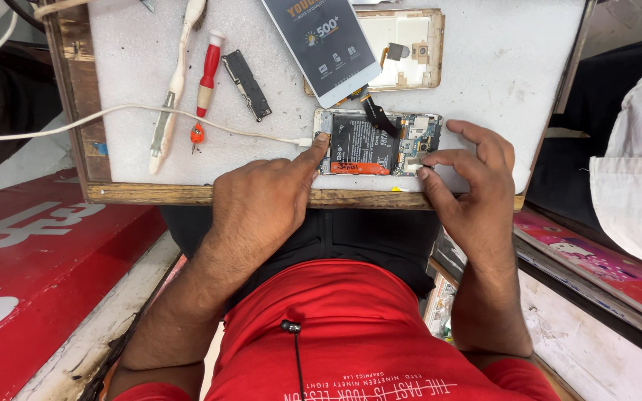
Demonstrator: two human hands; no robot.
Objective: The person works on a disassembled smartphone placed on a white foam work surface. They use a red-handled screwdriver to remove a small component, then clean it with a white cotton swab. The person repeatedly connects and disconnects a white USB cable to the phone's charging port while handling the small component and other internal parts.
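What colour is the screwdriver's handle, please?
The screwdriver handle is red with white ends, seen in the head view.
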